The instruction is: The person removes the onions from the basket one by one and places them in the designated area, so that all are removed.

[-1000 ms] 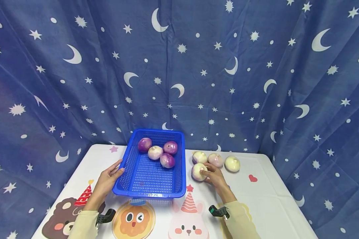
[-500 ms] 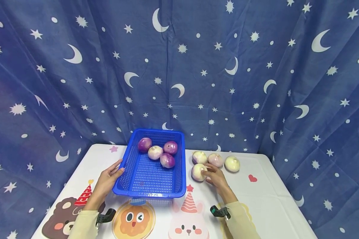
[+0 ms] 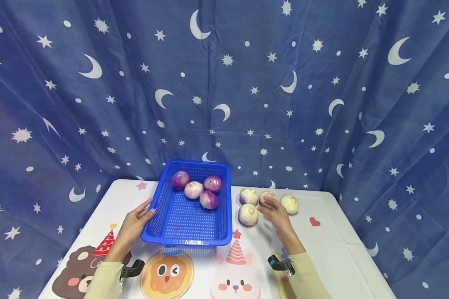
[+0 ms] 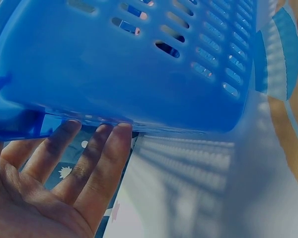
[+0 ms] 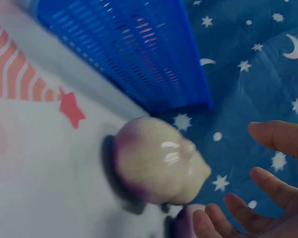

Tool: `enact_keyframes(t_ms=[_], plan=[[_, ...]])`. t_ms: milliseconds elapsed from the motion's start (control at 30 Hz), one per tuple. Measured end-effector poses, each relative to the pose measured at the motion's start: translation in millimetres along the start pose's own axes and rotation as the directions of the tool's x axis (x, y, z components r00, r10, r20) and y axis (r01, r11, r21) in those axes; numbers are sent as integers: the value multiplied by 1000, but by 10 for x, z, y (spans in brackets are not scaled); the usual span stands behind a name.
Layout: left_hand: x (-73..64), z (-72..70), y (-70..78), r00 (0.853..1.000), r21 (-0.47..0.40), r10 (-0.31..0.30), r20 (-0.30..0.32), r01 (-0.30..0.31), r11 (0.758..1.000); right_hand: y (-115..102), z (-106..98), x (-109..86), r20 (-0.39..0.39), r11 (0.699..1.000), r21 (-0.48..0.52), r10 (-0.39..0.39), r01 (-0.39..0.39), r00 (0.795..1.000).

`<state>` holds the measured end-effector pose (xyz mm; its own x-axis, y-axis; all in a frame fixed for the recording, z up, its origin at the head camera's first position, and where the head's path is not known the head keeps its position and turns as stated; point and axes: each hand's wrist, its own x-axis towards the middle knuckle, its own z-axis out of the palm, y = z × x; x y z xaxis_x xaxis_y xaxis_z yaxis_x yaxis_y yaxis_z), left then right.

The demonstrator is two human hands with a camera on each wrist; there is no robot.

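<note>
My left hand (image 3: pixel 134 222) touches the outer left side of a blue basket (image 3: pixel 187 243). In the left wrist view its fingers (image 4: pixel 97 183) are fairly straight, fingertips against the wall below the rim. The basket holds three purple onions (image 3: pixel 208 200) and a paler onion (image 3: pixel 193 190). To its right stand several pale onions: a near one (image 3: pixel 248 214), a back-left one (image 3: pixel 248 196), a pinkish one (image 3: pixel 266 198) and a right one (image 3: pixel 289 204). My right hand (image 3: pixel 278 218) hovers just right of the near onion, partly covering the pinkish one; its fingers are spread and hold nothing.
A white cloth printed with cartoon animals (image 3: pixel 235 274) covers the table (image 3: pixel 340 245). A dark blue curtain (image 3: pixel 224 83) with moons and stars hangs behind the table and at its sides. Black bands (image 3: pixel 132 270) sit on both wrists.
My right hand has let go of the near pale onion and moved a little right, its fingers off it. The left hand and the basket have barely moved.
</note>
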<state>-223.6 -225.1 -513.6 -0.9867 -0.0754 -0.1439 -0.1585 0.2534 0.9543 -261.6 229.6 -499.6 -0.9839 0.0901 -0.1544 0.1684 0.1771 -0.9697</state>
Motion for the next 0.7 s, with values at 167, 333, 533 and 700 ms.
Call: enact_keyframes(t_ms=[167,333,533,700], plan=[[1,4,-1,1000,7,-8,1,8,1000,-109,-13,-40,-4,999,14,-35,35,999],[6,-9,9,1000,5,-14,-2,14,1000,-274,70,-103,-11,997,29,-75,75,997],[12,-8,6,1000,-5,-12,-3,12,1000,-463,242,-200,-3,990,46,-137,137,991],[10,0,-4,1000,1,-16,-4,16,1000,-567,382,-271,22,984,50,-172,171,985]])
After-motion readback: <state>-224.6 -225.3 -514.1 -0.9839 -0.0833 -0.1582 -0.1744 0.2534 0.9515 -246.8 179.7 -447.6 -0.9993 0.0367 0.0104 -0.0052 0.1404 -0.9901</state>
